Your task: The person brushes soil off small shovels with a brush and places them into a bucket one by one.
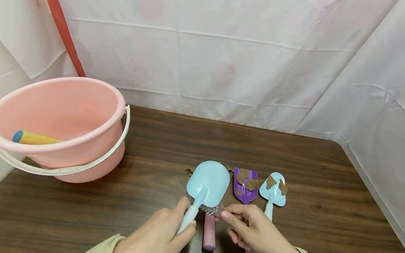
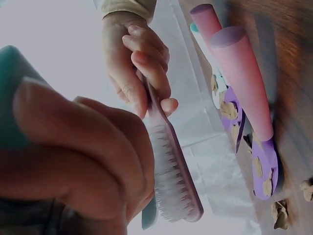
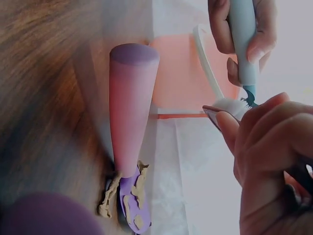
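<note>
My left hand point(image 1: 160, 234) grips the handle of a light blue toy shovel point(image 1: 209, 178), its blade pointing away and looking clean. In my right hand point(image 1: 251, 229), thumb and fingers pinch the handle of a pink brush point(image 2: 188, 181). The brush's white bristles point(image 1: 210, 210) lie under the blade, mostly hidden by it in the head view. Below both hands, a shovel with a pink handle point(image 1: 210, 234) lies on the table; its purple blade point(image 2: 264, 169) carries brown clay-like pieces. Right of it lie another purple shovel point(image 1: 245, 195) and a second light blue shovel point(image 1: 272, 193), both bearing brown pieces.
A pink bucket point(image 1: 92, 169) with a white handle point(image 1: 74, 169) stands at the left of the wooden table point(image 1: 151, 138). Inside it lies a yellow tube point(image 1: 39, 139) with a blue end. Loose brown scraps point(image 2: 279, 215) lie near the shovels. White sheeting point(image 1: 228, 65) encloses the table.
</note>
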### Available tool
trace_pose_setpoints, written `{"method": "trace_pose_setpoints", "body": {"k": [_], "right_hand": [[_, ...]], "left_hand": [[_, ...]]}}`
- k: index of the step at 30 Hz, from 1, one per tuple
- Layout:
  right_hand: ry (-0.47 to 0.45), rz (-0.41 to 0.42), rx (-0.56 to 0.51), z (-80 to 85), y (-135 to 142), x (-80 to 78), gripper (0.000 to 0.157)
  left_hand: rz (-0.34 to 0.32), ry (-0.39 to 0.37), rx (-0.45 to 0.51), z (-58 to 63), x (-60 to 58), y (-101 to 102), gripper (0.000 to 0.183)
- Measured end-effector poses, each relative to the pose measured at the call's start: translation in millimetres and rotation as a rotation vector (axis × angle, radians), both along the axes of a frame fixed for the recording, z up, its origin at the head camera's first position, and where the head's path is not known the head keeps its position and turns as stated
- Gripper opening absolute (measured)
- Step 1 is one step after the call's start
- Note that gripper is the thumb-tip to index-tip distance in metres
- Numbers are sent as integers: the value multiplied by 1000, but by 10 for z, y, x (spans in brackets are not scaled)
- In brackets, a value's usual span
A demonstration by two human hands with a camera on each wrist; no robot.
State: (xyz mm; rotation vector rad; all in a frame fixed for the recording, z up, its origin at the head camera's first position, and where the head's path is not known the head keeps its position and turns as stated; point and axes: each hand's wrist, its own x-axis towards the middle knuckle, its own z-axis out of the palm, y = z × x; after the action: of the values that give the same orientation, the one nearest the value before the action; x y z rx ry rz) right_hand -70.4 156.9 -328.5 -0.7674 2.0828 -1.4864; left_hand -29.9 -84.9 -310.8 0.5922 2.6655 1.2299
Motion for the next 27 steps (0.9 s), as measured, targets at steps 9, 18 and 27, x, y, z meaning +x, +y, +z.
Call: {"method": "trace_pose_setpoints", "body": {"k": [9,18,27], "right_hand": [[3,-45,-120,-13,83,-72,27],[-25,-158,-104,40,176,-149,31],[-23,-229,-113,55,205,-163,31]], "left_hand": [[-45,-17,-37,-26,13,-10,17],[-84,17,-37,-72,5,-13,16],[-90,-39,-24,-87,9,-32,18]]}}
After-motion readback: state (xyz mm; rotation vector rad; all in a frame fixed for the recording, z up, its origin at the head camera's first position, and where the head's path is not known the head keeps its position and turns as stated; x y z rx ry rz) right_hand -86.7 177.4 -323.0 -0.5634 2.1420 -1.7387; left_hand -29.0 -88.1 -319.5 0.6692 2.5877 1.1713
